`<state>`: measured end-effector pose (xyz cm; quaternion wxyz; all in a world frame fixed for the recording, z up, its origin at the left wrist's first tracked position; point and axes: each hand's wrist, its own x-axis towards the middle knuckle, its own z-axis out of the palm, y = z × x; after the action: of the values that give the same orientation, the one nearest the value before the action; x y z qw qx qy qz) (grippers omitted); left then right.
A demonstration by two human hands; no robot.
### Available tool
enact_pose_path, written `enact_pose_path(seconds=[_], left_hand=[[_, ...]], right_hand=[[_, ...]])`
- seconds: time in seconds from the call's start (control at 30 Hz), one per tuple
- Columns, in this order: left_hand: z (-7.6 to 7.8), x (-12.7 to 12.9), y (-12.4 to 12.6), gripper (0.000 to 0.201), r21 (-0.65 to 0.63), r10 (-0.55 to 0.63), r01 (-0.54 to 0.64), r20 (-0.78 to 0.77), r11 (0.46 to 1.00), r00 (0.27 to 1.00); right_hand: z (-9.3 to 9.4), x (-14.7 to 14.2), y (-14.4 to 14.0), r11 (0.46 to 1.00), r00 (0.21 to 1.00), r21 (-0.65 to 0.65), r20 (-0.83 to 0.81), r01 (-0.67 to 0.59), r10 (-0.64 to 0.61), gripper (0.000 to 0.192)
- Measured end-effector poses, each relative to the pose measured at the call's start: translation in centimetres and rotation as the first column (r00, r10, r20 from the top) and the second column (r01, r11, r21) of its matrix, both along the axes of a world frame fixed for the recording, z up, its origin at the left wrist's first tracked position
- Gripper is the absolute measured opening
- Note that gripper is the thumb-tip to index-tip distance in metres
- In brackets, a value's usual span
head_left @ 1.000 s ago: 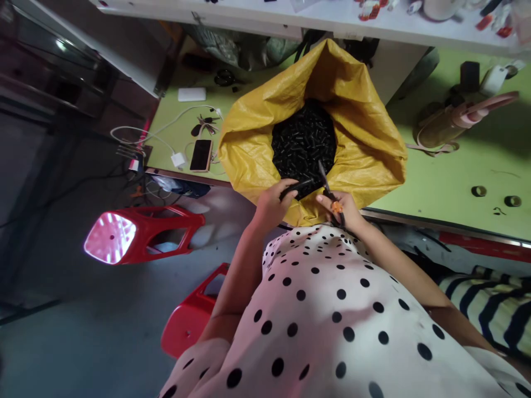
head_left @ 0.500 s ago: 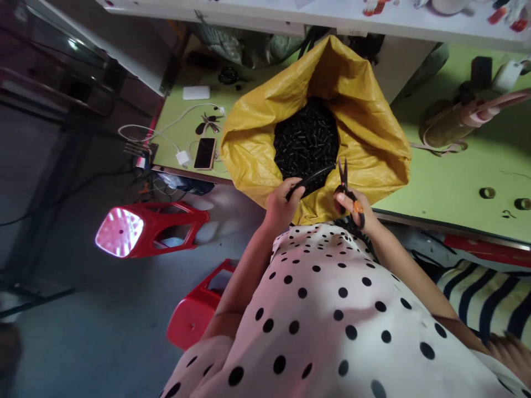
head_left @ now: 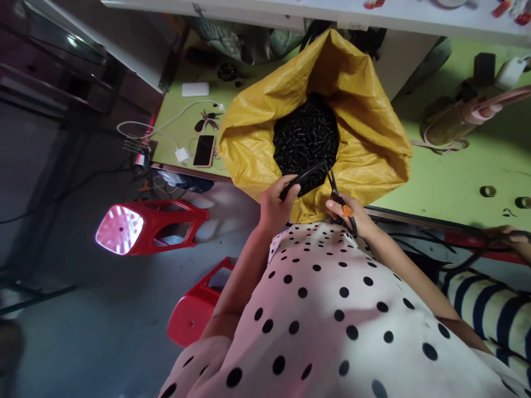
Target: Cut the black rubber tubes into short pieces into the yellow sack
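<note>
- Holding a black ribbed tube [head_left: 306, 176] over the near lip of the yellow sack [head_left: 253, 138], left hand [head_left: 276, 203] curled tight round its lower end.
- Tube's long axis climbs up and right from that hand, toward the scissors [head_left: 337, 196].
- Right hand [head_left: 352, 216] grips the scissors, blades a bit apart right at the tube's tip.
- Open room above the sack's black pieces [head_left: 305, 135]; green bench [head_left: 456, 177] beyond.

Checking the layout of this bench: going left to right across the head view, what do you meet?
Red stool → phone → left hand → right hand with scissors → pink-handled bag → rings.
</note>
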<state>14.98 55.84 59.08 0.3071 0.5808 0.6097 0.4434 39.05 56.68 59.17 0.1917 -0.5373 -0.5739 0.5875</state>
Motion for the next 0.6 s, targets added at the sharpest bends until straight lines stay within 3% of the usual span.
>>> enact_pose_path(seconds=[0.6], left_hand=[[0.5,-0.7,-0.4,0.037,0.104,0.068,-0.072,0.035,0.992,0.997]], right_hand=[[2.0,0.2,-0.3,0.999,0.999,-0.036,0.050,-0.019,0.021,0.062]])
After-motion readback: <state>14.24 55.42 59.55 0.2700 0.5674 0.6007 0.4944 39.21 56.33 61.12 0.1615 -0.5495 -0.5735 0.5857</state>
